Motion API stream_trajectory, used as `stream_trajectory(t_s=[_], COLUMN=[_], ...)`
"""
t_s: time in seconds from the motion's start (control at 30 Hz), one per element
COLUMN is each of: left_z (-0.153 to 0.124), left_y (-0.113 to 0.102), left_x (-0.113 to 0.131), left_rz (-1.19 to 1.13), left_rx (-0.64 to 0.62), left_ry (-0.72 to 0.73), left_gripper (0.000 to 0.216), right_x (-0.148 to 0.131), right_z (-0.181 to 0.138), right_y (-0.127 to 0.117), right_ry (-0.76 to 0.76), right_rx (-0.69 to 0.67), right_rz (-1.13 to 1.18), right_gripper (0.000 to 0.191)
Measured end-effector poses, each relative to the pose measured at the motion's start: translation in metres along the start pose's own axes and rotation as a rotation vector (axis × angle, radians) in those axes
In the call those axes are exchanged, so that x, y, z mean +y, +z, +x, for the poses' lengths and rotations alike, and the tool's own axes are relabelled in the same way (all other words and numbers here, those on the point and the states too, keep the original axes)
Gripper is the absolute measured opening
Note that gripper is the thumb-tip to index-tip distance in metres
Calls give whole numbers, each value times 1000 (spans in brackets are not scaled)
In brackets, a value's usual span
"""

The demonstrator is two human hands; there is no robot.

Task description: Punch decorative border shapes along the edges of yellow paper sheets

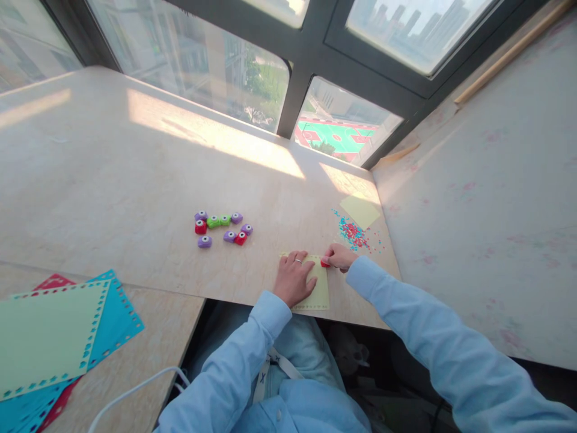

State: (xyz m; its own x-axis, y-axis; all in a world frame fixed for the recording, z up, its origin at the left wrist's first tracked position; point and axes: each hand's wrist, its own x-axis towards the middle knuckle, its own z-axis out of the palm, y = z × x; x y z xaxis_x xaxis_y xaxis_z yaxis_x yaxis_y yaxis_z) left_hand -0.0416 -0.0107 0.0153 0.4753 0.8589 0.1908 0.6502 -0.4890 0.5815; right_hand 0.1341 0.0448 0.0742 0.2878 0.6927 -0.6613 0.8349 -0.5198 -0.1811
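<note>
My left hand [294, 278] lies flat, fingers together, on a pale yellow sheet of paper [319, 291] near the table's front edge, holding it down. A ring shows on one finger. My right hand [339, 257] is closed around a small red hole punch [325, 263] at the sheet's upper right edge. Both arms wear light blue sleeves.
Several small punches, purple, red and green [222, 228], lie grouped at mid-table. A heap of red and blue paper bits [354, 235] and another yellow sheet [360, 211] sit to the right. Punched green, blue and red sheets [54, 337] lie at lower left. Windows run behind the table [112, 180].
</note>
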Motion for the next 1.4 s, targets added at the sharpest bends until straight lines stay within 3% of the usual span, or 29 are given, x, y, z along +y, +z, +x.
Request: stream_trajectory(t_s=[0.4, 0.63, 0.93, 1.13, 1.4], left_z=[1, 2, 2, 2, 3], left_y=[0, 3, 5, 5, 5], left_x=[1, -1, -3, -3, -3], left_rz=[8, 17, 40, 45, 27], left_rx=[4, 23, 45, 45, 45], left_ry=[-8, 3, 18, 10, -3], left_gripper=[30, 29, 30, 30, 29], right_x=[11, 26, 54, 59, 74], right_z=[8, 7, 1, 4, 11], right_y=[1, 18, 38, 49, 46], right_ry=[2, -130, -362, -494, -517], right_rx=[-21, 32, 205, 388, 559], right_rz=[190, 354, 509, 434, 289], right_gripper=[28, 23, 26, 30, 26])
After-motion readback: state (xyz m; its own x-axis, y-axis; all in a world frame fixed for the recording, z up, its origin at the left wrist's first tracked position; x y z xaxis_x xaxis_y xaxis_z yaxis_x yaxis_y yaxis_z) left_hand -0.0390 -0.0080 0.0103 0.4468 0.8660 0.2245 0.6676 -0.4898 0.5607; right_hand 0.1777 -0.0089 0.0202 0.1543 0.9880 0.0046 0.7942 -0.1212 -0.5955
